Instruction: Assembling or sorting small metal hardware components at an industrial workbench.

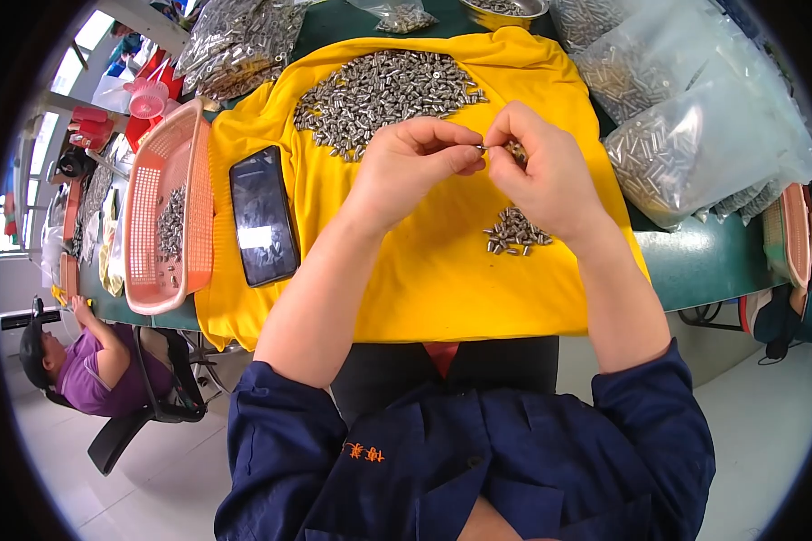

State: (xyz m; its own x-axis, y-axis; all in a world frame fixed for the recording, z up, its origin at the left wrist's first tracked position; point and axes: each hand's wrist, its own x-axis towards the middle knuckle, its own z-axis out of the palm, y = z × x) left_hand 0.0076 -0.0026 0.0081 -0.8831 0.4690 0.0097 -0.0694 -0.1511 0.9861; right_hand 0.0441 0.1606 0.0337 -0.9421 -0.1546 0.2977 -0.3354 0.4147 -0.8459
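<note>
My left hand (pixel 413 164) and my right hand (pixel 546 171) meet above a yellow cloth (pixel 424 270), fingertips pinched together. Between them is a tiny dark metal piece (pixel 483 147), too small to make out exactly. Several brass-coloured and metal bits (pixel 517 151) show in the curl of my right fingers. Behind my hands spreads a large pile of small cylindrical metal parts (pixel 383 95). A smaller heap of the same kind of metal parts (pixel 516 232) lies on the cloth just below my right hand.
A black phone (pixel 263 216) lies on the cloth, left of my forearm. Beside it stands a pink plastic basket (pixel 200 216) with metal parts inside. Clear bags of metal parts (pixel 659 162) crowd the right; another bag (pixel 244 45) is back left, a metal bowl (pixel 505 18) behind. A person in purple (pixel 117 379) sits at left.
</note>
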